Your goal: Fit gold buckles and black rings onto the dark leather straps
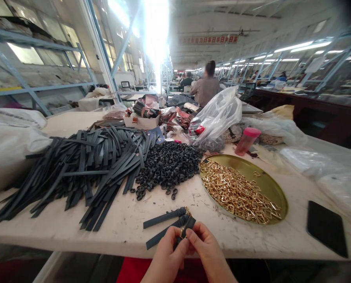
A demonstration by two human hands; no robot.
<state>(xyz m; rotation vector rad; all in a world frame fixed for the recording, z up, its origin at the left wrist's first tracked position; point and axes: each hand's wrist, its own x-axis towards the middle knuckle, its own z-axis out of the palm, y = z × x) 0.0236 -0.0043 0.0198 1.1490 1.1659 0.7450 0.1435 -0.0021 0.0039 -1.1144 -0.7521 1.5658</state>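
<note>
Evidently, a dark strap point(190, 223) is pinched by both hands: it is grasped near its gold buckle point(182, 232) between the thumb and fingers of the left hand point(167, 247), while the same small area is gripped by the fingertips of the right hand point(204, 240). Whether the strap's end is fully passed through the buckle cannot be told, as it is partly covered by the fingers. For this step, the buckle is best kept square and steady by one hand while the strap is eased flat by the other, with the pull kept in line so that the edge is neither curled nor creased. The work is held low, just above the near edge of the worktop point(119, 239), where a dropped part could easily be lost. Just beside the hands, two buckled straps point(163, 218) are laid side by side, by which fold and loop position can be checked. Farther out, the black loops point(169, 163) are heaped next to the loose strips point(95, 165), and the loose buckles point(240, 192) are contained in a round gold tray point(271, 179), from which single pieces are best picked untangled.
</note>
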